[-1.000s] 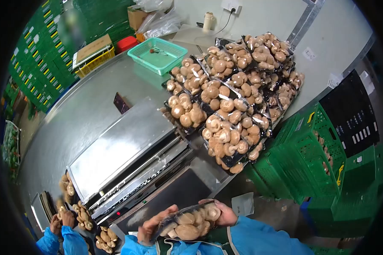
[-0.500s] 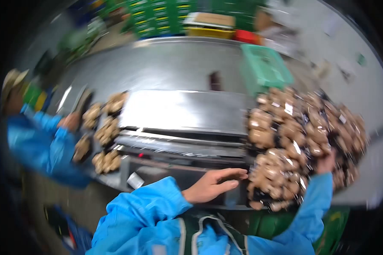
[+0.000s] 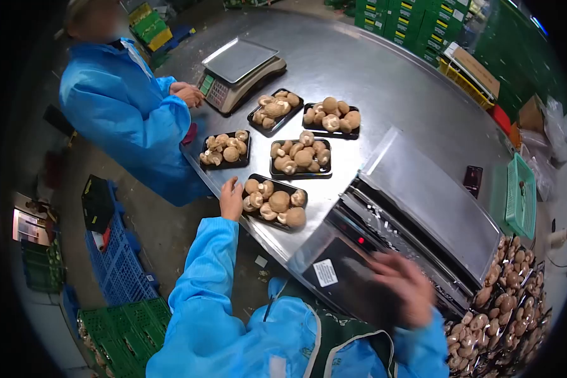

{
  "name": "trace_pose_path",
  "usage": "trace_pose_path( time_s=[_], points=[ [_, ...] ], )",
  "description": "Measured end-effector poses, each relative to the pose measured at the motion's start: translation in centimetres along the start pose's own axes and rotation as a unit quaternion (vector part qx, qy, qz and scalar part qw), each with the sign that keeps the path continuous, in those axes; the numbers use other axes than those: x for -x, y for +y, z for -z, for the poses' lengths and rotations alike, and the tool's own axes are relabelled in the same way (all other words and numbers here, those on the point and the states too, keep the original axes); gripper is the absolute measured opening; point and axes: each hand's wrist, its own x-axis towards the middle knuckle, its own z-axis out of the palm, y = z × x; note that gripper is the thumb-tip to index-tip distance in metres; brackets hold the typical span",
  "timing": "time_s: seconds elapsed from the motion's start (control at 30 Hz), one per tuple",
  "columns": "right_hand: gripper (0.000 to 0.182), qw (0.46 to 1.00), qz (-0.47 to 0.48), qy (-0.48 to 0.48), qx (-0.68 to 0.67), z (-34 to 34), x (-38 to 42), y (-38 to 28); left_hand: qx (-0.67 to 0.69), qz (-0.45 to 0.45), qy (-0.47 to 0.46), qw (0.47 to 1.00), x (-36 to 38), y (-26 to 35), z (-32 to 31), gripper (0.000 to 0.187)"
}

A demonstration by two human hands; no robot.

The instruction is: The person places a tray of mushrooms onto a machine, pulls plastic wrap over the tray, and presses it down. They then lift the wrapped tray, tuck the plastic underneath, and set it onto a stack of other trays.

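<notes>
My left hand (image 3: pixel 231 200) grips the left end of a black tray of mushrooms (image 3: pixel 274 201) at the table's near edge; its thumb is hard to see. Over the dark plate (image 3: pixel 353 277) of a wrapping machine, my right hand (image 3: pixel 408 286) is blurred by motion, its fingers stretched leftward with nothing visible in them. Beyond the held tray lie several more open trays, among them a middle tray of mushrooms (image 3: pixel 301 155) and one at the far right (image 3: pixel 331 117). The machine's metal top (image 3: pixel 435 201) slopes behind the plate.
Film-wrapped mushroom packs (image 3: pixel 504 309) are piled at the right, near a green basket (image 3: pixel 521 195) and a phone-like dark object (image 3: pixel 473 181). A co-worker in a blue gown (image 3: pixel 116 107) stands across the left corner by a weighing scale (image 3: pixel 240 72). Green crates (image 3: pixel 126 327) sit on the floor.
My view has swung left. My left hand has moved from beside the wrapped packs to an open mushroom tray. My right hand has left the pile and is over the machine.
</notes>
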Motion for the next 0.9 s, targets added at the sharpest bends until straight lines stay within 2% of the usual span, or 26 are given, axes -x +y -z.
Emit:
trace_pose_path(
  time_s=[0.03, 0.07, 0.1, 0.13, 0.17, 0.2, 0.23, 0.3, 0.33, 0.37, 0.4, 0.5, 0.57, 0.63, 0.7, 0.8, 0.83, 0.87, 0.9],
  points=[
    [0.061, 0.990, -0.022, -0.122, -0.067, -3.2, -4.0, 2.8, -0.067, -0.001, -0.030, 0.997, -0.6, -1.3, 0.3, 0.038],
    [0.064, 0.990, -0.065, -0.103, -0.075, -6.6, -7.6, 5.6, -0.065, 0.009, -0.034, 0.997, -1.2, -2.3, 0.2, 0.038],
    [0.066, 0.992, -0.101, -0.059, -0.054, -9.5, -11.2, 7.5, -0.044, 0.033, -0.078, 0.995, -1.8, -2.8, 0.0, 0.040],
    [0.072, 0.993, -0.098, -0.049, 0.034, -11.5, -14.3, 8.1, -0.024, 0.057, -0.123, 0.991, -2.3, -3.2, -0.2, 0.042],
    [0.077, 0.990, -0.141, -0.008, 0.022, -13.2, -16.7, 8.2, -0.003, 0.079, -0.167, 0.983, -2.7, -3.6, -0.6, 0.044],
    [0.081, 0.984, -0.158, 0.043, 0.069, -13.8, -19.0, 10.3, 0.020, 0.098, -0.179, 0.979, -2.7, -3.9, -1.0, 0.045],
    [0.076, 0.976, -0.159, 0.086, 0.122, -13.9, -21.0, 12.6, 0.015, 0.082, -0.212, 0.974, -2.9, -4.1, -1.1, 0.047],
    [0.071, 0.962, -0.158, 0.136, 0.175, -13.3, -24.2, 17.2, 0.056, 0.114, -0.219, 0.968, -2.8, -4.5, -1.6, 0.049],
    [0.066, 0.963, -0.121, 0.125, 0.208, -12.5, -25.1, 19.7, 0.106, 0.150, -0.230, 0.956, -2.7, -4.2, -1.6, 0.050],
    [0.062, 0.961, -0.083, 0.112, 0.240, -12.0, -25.8, 21.2, 0.086, 0.179, -0.229, 0.953, -2.7, -2.9, -1.1, 0.049],
    [0.055, 0.966, -0.061, 0.111, 0.226, -11.9, -26.1, 21.2, 0.119, 0.204, -0.235, 0.943, -2.7, -2.2, -0.8, 0.050],
    [0.057, 0.977, -0.092, 0.083, 0.171, -11.9, -25.5, 19.7, 0.164, 0.235, -0.244, 0.927, -3.2, -0.5, 0.1, 0.051],
    [0.060, 0.977, -0.075, 0.090, 0.179, -11.8, -25.7, 19.9, 0.174, 0.246, -0.247, 0.921, -3.4, 1.2, 0.7, 0.051],
    [0.066, 0.986, 0.002, 0.084, 0.144, -12.2, -25.1, 17.8, 0.246, 0.257, -0.261, 0.897, -3.7, 3.8, 2.1, 0.055],
    [0.073, 0.989, -0.033, 0.052, 0.138, -12.3, -24.0, 13.3, 0.236, 0.228, -0.284, 0.901, -4.4, 6.6, 3.6, 0.058],
    [0.073, 0.982, 0.012, 0.044, 0.185, -11.5, -21.6, 6.9, 0.269, 0.181, -0.308, 0.895, -5.3, 10.6, 4.4, 0.058],
    [0.072, 0.991, 0.025, 0.054, 0.122, -11.0, -20.7, 5.2, 0.283, 0.166, -0.328, 0.886, -5.5, 12.5, 4.3, 0.059],
    [0.072, 0.990, 0.051, 0.058, 0.119, -9.7, -19.9, 3.8, 0.268, 0.142, -0.350, 0.887, -5.2, 15.4, 4.1, 0.058],
    [0.072, 0.988, 0.076, 0.063, 0.117, -8.2, -18.9, 2.3, 0.304, 0.156, -0.372, 0.863, -4.8, 17.5, 3.4, 0.056]
  ],
)
